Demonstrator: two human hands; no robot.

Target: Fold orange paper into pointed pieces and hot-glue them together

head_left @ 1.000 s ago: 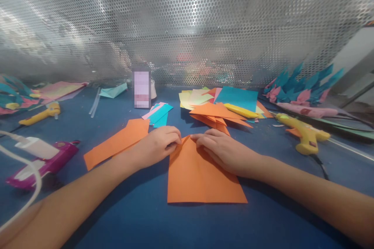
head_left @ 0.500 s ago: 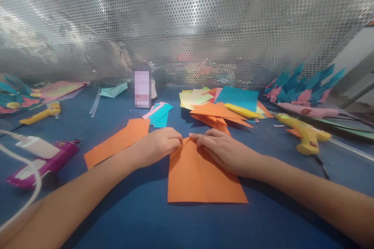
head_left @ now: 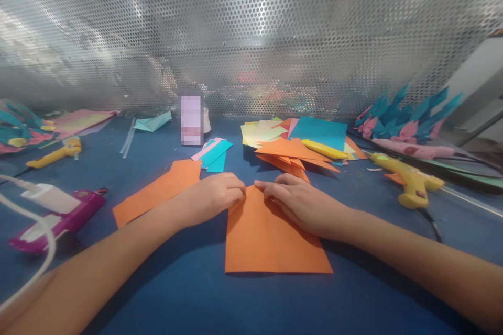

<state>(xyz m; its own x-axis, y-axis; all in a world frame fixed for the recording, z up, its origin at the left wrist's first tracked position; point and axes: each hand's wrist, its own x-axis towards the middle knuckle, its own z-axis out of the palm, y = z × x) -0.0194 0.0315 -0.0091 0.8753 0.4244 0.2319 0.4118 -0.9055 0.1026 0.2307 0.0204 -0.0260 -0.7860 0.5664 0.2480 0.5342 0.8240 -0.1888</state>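
Note:
A sheet of orange paper lies in front of me, with a faint crease down its middle. At its upper left corner, my left hand is closed, its fingertips pinching the edge. My right hand rests over the upper right part of the sheet, fingers bent and fingertips gripping near the top edge. The two hands' fingertips are a small gap apart, and my right hand hides the sheet's upper right corner. Beyond them is a pile of folded orange paper pieces. More orange paper lies beside my left forearm.
A yellow box cutter lies on coloured sheets. Yellow glue guns stand right and left. A purple device with a white cable is at left. Blue and pink paper shapes sit far right, before a perforated metal panel.
Almost nothing differs. Both hands keep their places at the top of the orange paper, and its lower edge has shifted very slightly left.

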